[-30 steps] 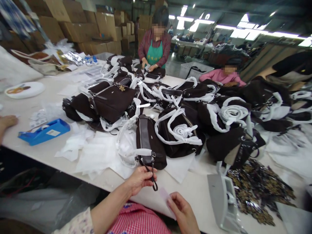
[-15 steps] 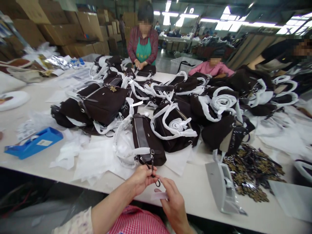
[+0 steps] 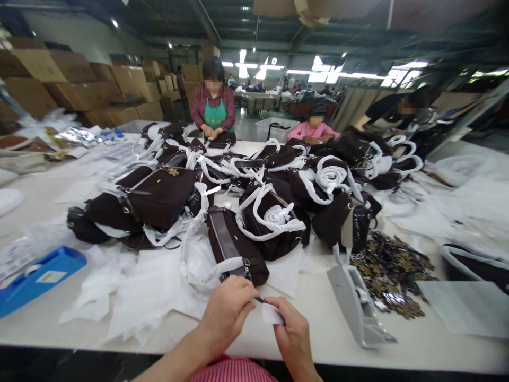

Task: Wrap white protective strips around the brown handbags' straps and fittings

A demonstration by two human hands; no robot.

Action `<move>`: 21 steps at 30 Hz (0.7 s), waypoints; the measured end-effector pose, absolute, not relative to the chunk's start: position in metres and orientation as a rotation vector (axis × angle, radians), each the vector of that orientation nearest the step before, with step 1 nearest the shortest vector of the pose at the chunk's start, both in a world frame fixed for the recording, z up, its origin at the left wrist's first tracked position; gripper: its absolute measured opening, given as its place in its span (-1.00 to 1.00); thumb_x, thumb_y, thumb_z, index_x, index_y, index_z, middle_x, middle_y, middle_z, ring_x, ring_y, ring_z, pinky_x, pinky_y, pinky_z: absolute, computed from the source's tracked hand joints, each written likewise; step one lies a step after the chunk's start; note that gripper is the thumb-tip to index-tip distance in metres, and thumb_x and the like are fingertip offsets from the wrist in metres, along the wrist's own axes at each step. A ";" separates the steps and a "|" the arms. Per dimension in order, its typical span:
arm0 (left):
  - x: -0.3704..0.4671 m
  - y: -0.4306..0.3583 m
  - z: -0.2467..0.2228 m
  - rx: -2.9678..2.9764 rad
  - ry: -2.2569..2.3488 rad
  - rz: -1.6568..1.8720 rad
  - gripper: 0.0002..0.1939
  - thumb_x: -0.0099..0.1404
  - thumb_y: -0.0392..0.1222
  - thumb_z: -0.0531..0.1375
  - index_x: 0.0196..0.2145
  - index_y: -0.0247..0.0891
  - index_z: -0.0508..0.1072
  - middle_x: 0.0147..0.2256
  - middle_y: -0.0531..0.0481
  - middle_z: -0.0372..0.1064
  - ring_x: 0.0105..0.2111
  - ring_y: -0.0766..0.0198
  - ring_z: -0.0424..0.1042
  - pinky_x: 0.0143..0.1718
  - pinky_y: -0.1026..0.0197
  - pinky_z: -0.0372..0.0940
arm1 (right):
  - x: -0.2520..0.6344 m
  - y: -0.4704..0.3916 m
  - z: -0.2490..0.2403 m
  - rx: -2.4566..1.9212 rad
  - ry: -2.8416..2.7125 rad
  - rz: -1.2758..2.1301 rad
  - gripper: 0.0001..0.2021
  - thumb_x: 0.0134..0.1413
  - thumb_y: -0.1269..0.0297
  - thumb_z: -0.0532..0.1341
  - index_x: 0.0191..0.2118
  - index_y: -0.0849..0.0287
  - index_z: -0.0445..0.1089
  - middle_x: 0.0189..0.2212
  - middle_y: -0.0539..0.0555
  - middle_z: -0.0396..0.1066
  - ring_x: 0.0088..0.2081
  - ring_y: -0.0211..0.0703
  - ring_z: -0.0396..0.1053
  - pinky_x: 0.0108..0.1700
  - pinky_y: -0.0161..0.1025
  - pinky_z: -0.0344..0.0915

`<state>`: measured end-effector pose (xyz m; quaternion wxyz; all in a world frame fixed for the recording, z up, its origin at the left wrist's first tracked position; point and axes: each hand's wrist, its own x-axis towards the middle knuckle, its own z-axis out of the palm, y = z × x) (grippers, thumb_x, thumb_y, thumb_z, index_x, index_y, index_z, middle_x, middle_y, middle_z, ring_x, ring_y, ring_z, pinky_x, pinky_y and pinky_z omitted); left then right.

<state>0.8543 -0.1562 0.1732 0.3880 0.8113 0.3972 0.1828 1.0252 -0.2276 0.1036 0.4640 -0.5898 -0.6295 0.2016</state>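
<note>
A dark brown handbag [image 3: 238, 241] with a wrapped white handle lies on the table in front of me. My left hand [image 3: 228, 310] is closed in a pinch on a thin dark strap [image 3: 259, 300] at the bag's near end. To its right, my right hand [image 3: 292, 331] pinches the other end of this strap. A small whitish strip [image 3: 272, 314] hangs between the right thumb and fingers, against the strap. The ring at the strap's end is hidden by the right fingers.
A grey tape dispenser [image 3: 356, 307] stands right of my hands, beside a pile of gold-coloured charms [image 3: 401, 270]. At left are a blue tape dispenser [image 3: 51, 273] and white sheets [image 3: 147, 297]. More brown handbags [image 3: 159, 199] cover the middle. A co-worker [image 3: 213, 109] stands across the table.
My right hand has closed on the strap end with the whitish strip; before, its fingers were apart beside the ring. My left hand has turned over the strap. The camera view has tilted up.
</note>
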 end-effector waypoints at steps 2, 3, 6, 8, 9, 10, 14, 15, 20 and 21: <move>0.863 -0.151 0.170 2.350 0.813 0.460 -0.69 0.31 -0.34 0.02 -0.02 -0.24 0.38 -0.04 -0.14 0.40 0.07 0.10 0.25 0.19 -0.09 0.04 | 1.027 -0.227 0.106 -1.468 -1.527 0.549 -0.65 -0.13 0.55 0.01 -0.27 0.09 0.43 -0.39 -0.02 0.50 -0.33 -0.20 0.45 -0.27 -0.36 0.34; 0.869 -0.148 0.165 2.429 0.726 0.407 -0.68 0.33 -0.35 -0.01 0.01 -0.25 0.34 -0.07 -0.13 0.41 0.05 0.13 0.27 0.22 -0.12 -0.02 | 1.028 -0.227 0.107 -1.487 -1.512 0.575 -0.70 -0.08 0.52 0.03 -0.29 0.10 0.43 -0.40 -0.02 0.49 -0.35 -0.20 0.44 -0.28 -0.35 0.32; 0.884 -0.141 0.144 2.530 0.613 0.291 -0.73 0.36 -0.33 -0.07 -0.08 -0.25 0.35 -0.30 -0.02 0.43 -0.23 0.25 0.38 0.23 -0.13 -0.03 | 1.033 -0.228 0.109 -1.558 -1.434 0.666 -0.81 0.06 0.40 0.05 -0.35 0.11 0.41 -0.44 -0.01 0.46 -0.38 -0.18 0.41 -0.31 -0.33 0.27; 0.889 -0.139 0.129 2.535 0.588 0.300 -0.75 0.34 -0.38 -0.07 -0.22 -0.24 0.38 -0.40 0.05 0.40 -0.35 0.29 0.36 0.21 -0.09 0.02 | 1.036 -0.229 0.111 -1.580 -1.376 0.779 -0.82 0.10 0.34 0.05 -0.36 0.12 0.40 -0.43 0.00 0.46 -0.36 -0.16 0.41 -0.29 -0.31 0.27; 0.891 -0.139 0.123 2.515 0.585 0.325 -0.75 0.31 -0.41 -0.06 -0.30 -0.23 0.39 -0.44 0.07 0.38 -0.38 0.30 0.35 0.19 -0.05 0.05 | 1.038 -0.229 0.112 -1.586 -1.342 0.856 -0.84 0.10 0.32 0.07 -0.36 0.12 0.39 -0.42 0.01 0.46 -0.34 -0.15 0.41 -0.27 -0.31 0.27; 0.891 -0.138 0.118 2.479 0.599 0.352 -0.74 0.28 -0.44 -0.05 -0.37 -0.24 0.38 -0.47 0.08 0.36 -0.40 0.31 0.34 0.15 0.00 0.10 | 1.040 -0.229 0.113 -1.595 -1.296 0.938 -0.89 0.07 0.30 0.11 -0.33 0.13 0.38 -0.40 0.01 0.45 -0.33 -0.14 0.40 -0.26 -0.30 0.28; 0.889 -0.134 0.117 2.266 0.733 0.400 -0.76 0.25 -0.41 -0.02 -0.41 -0.26 0.41 -0.47 0.03 0.37 -0.40 0.29 0.32 -0.17 0.24 0.24 | 1.054 -0.232 0.123 -1.591 -1.137 1.083 -0.52 -0.01 0.16 0.21 0.07 0.10 0.21 -0.28 0.01 0.41 -0.32 -0.14 0.39 -0.30 -0.29 0.31; 0.888 -0.133 0.121 2.204 0.749 0.401 -0.76 0.26 -0.38 -0.03 -0.37 -0.25 0.42 -0.45 0.03 0.38 -0.39 0.29 0.32 -0.22 0.27 0.22 | 1.058 -0.232 0.125 -1.588 -1.144 1.065 -0.48 0.04 0.11 0.18 0.14 0.09 0.15 -0.25 0.02 0.40 -0.31 -0.14 0.39 -0.27 -0.28 0.32; 0.884 -0.123 0.145 1.922 0.728 0.304 -0.74 0.34 -0.23 -0.06 -0.35 -0.24 0.41 -0.48 0.08 0.29 -0.43 0.34 0.26 -0.34 0.32 0.12 | 1.073 -0.228 0.128 -1.640 -1.179 1.073 -0.66 0.17 -0.01 0.06 -0.16 0.11 0.41 -0.33 0.06 0.42 -0.26 -0.10 0.38 -0.20 -0.26 0.32; 0.883 -0.122 0.148 1.884 0.737 0.288 -0.75 0.35 -0.21 -0.06 -0.34 -0.23 0.39 -0.49 0.10 0.27 -0.43 0.34 0.25 -0.35 0.31 0.10 | 1.073 -0.225 0.127 -1.656 -1.150 1.086 -0.67 0.16 -0.02 0.07 -0.27 0.13 0.41 -0.42 0.03 0.39 -0.34 -0.12 0.36 -0.27 -0.28 0.31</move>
